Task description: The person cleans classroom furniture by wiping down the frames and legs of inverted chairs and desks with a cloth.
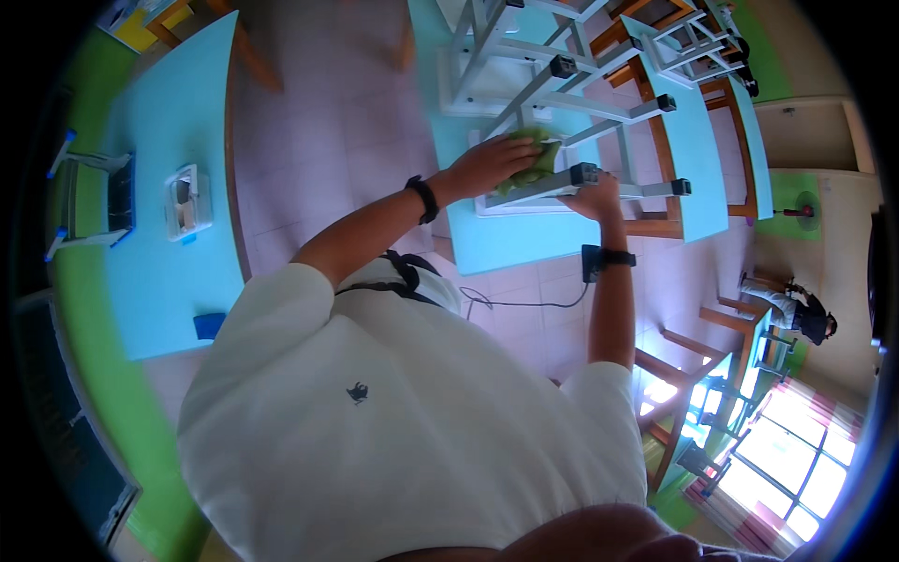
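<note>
A pale grey stool (pixel 554 185) lies upside down on a light blue table (pixel 496 245), its white seat on the tabletop and its dark-capped legs pointing up. My left hand (pixel 494 163) is closed on a crumpled green cloth (pixel 532 169), which lies against the stool's leg frame near the seat. My right hand (pixel 596 197) wraps round the nearest leg just below its dark cap; some of its fingers are hidden behind the frame. Both wrists wear black bands, and a cable hangs from a small box at the right one.
More upturned stools (pixel 482 70) stand farther along this table and on a table at right. Across the aisle, a blue table (pixel 154 281) bears a clear plastic box (pixel 188 204) and a dark blue item (pixel 209 326). Another person (pixel 796 309) is at far right.
</note>
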A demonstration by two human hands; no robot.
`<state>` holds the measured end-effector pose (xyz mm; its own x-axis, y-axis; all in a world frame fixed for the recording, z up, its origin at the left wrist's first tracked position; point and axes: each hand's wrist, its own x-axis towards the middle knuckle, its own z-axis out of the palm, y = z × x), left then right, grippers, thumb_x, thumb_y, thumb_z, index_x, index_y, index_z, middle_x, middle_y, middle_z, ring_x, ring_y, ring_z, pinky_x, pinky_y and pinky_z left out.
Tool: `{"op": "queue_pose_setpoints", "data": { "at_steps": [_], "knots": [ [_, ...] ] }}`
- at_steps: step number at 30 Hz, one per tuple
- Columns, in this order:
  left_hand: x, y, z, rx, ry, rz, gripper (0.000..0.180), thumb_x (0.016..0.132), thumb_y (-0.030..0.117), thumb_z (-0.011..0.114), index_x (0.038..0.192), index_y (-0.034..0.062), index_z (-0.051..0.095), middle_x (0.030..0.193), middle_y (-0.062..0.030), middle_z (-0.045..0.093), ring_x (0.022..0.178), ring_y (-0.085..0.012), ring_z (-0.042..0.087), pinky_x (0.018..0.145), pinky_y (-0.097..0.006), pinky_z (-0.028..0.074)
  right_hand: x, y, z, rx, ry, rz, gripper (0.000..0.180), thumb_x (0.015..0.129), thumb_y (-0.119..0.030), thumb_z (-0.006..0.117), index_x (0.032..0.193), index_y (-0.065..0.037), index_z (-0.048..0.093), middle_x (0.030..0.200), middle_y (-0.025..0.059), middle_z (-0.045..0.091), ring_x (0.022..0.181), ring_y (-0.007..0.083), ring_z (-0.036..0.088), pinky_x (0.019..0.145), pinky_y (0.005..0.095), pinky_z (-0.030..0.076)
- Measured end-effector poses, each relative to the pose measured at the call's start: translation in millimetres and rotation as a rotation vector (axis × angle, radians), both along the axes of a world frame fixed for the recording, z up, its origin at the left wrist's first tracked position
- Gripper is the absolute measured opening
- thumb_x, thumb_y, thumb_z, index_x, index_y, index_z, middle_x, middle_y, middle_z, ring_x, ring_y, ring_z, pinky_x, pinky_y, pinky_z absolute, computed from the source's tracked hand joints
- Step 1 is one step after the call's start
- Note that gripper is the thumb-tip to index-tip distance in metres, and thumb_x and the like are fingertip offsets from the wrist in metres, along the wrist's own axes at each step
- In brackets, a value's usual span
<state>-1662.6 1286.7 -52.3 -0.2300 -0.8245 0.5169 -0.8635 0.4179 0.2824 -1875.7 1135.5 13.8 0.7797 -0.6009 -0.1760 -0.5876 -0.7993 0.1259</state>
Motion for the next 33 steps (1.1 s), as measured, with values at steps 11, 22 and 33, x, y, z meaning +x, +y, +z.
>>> {"op": "queue_pose_setpoints", "data": {
  "at_steps": [11,22,33],
  "knots": [
    [-13.2,-33.2,-12.2,-0.024,0.115,0.144,0.058,0.081,0.003,0.06,0.137,0.006,0.044,0.144,-0.0111,0.041,0.138,-0.0314,0.034,0.102,-0.043,0.041,-33.5,-27.7,-41.3,-0.039,-0.138,-0.003,0.068,0.064,-0.056,0.074,0.107,-0.004,0.065,0.104,0.0168,0.063,0.104,0.0352,0.056,0.095,0.0451,0.041],
    [17.9,-37.1,11.0,-0.007,-0.269,-0.305,0.062,0.077,0.007,0.065,0.135,0.0034,0.044,0.147,-0.0135,0.036,0.141,-0.0327,0.028,0.111,-0.049,0.028,-14.6,4.9,-1.5,-0.135,-0.218,-0.044,0.057,0.059,-0.042,0.083,0.097,-0.002,0.069,0.094,0.0139,0.069,0.092,0.0317,0.066,0.084,0.0375,0.052],
    [1.7,-105.2,43.5,0.629,-0.391,-0.475,0.041,0.061,0.023,0.077,0.101,0.0178,0.069,0.094,-0.0093,0.07,0.089,-0.0295,0.067,0.074,-0.039,0.054,-20.4,-10.7,-26.8,0.086,-0.133,-0.106,0.07,0.056,-0.043,0.087,0.109,-0.004,0.064,0.105,0.0151,0.065,0.101,0.0308,0.061,0.089,0.0369,0.05]
  ]
}}
